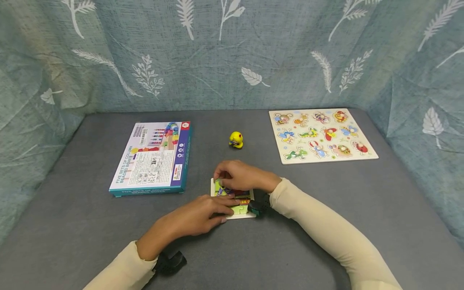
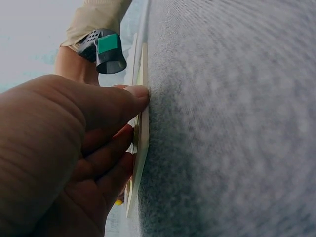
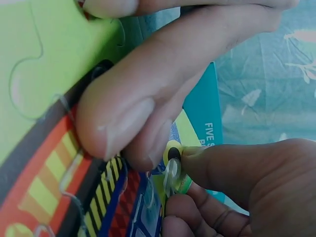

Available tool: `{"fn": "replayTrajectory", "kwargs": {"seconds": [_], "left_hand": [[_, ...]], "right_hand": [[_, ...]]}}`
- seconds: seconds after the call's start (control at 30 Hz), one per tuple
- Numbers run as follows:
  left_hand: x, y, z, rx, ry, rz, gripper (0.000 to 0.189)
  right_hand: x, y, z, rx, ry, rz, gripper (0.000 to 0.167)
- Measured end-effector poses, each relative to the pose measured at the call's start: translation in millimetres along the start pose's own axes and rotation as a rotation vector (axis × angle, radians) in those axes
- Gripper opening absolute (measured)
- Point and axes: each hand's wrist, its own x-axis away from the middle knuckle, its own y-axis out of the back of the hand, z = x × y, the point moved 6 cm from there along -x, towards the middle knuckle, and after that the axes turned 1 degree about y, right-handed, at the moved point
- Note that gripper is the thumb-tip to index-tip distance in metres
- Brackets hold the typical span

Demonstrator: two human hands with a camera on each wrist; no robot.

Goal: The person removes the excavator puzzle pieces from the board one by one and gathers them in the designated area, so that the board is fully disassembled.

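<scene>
A small jigsaw puzzle (image 1: 239, 210) in a pale wooden tray lies on the grey table, its picture green with red, yellow and black stripes. My left hand (image 1: 197, 215) rests straight fingers across its lower left part. In the left wrist view the left thumb (image 2: 136, 92) touches the tray's edge (image 2: 144, 128). Over the upper left corner, my right hand (image 1: 239, 175) pinches a puzzle piece (image 3: 173, 150) between thumb and fingers; the piece has a yellow and black round mark. Left-hand fingers (image 3: 128, 108) and the right hand hide much of the picture.
A bead-set box (image 1: 152, 161) lies to the left. Beyond the puzzle sits a small yellow toy (image 1: 236, 139). A wooden insect peg board (image 1: 317, 148) lies at the back right. Leaf-patterned cloth (image 1: 232, 60) hangs behind the table.
</scene>
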Motion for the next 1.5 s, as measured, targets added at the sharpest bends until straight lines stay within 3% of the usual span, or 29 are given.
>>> {"fn": "replayTrajectory", "kwargs": {"seconds": [0.37, 0.67, 1.03, 1.3, 1.5], "left_hand": [[-0.1, 0.5, -0.3, -0.016, -0.021, -0.014, 0.025], [0.2, 0.1, -0.8, -0.008, -0.018, -0.026, 0.027], [-0.4, 0.3, -1.3, -0.041, -0.032, -0.025, 0.035], [-0.8, 0.5, -0.7, -0.043, -0.015, -0.028, 0.034], [-2.0, 0.3, -0.6, -0.036, -0.012, -0.035, 0.038]], "right_hand": [[3.2, 0.7, -0.7, -0.145, 0.043, 0.001, 0.013], [4.7, -0.5, -3.0, -0.14, 0.039, -0.025, 0.013], [10.9, 5.9, -11.6, -0.245, 0.052, -0.169, 0.016], [18.3, 15.2, -11.4, -0.277, 0.09, -0.215, 0.02], [25.4, 21.9, -17.9, -0.291, 0.055, -0.221, 0.02]]}}
